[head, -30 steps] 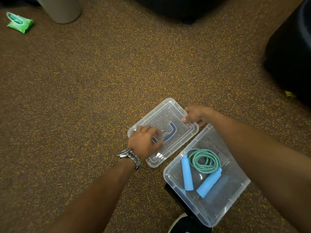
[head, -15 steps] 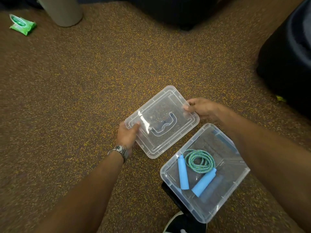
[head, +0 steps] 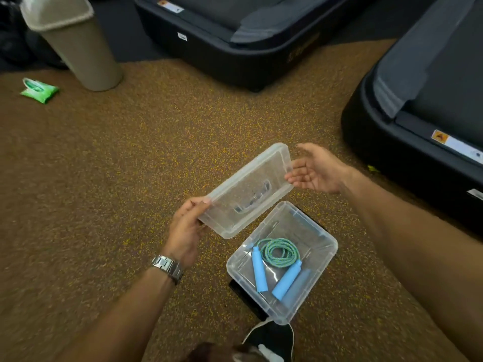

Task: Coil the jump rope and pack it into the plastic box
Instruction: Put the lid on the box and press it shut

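Gripping the lid's (head: 251,189) corner, the left hand (head: 187,228) holds alone, right hand (head: 317,169) open at the far end, jump rope (head: 278,253) coiled in the box (head: 324,239), so the lid could slip or seat crooked.

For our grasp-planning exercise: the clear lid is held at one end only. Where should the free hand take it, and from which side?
Probably the far short rim of the lid, from the right, opposite the left hand. The turned-down rim offers a lip to pinch, and the open right hand is beside it.
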{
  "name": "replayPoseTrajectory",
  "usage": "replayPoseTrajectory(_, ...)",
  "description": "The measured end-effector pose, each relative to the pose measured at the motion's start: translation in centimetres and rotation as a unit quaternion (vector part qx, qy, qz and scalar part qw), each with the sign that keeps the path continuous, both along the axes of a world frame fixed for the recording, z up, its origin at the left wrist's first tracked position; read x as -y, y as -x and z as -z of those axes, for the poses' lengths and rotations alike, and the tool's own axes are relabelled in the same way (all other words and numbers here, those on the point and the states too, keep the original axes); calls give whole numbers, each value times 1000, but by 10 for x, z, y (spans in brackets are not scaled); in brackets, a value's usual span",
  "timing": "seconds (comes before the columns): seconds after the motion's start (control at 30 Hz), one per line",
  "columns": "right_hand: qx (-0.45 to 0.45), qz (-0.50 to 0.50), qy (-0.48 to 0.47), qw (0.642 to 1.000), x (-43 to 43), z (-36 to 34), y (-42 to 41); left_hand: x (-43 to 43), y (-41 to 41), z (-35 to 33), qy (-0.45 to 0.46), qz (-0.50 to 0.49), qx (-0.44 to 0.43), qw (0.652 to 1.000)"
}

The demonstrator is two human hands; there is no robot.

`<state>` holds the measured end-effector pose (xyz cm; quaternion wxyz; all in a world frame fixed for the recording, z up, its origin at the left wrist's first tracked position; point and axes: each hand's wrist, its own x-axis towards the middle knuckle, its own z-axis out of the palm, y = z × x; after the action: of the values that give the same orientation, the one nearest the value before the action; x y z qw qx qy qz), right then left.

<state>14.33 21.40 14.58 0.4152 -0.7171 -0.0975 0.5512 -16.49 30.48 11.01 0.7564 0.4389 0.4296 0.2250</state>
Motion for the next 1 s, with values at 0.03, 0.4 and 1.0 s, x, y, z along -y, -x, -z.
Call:
replayPoseTrajectory(0.03, 0, 13, 5, 1000, 6, -1, 2, 7, 0, -4, -10, 16, -2, 1000)
replayPoseTrajectory(0.4, -35, 39, 36, 998, 43, 2, 14, 26, -12, -25, -149, 217, -106, 959)
replayPoseTrajectory(1.0, 40, -21, 6, 999, 90, -25, 53, 48, -36, -20, -283, 259, -417, 824)
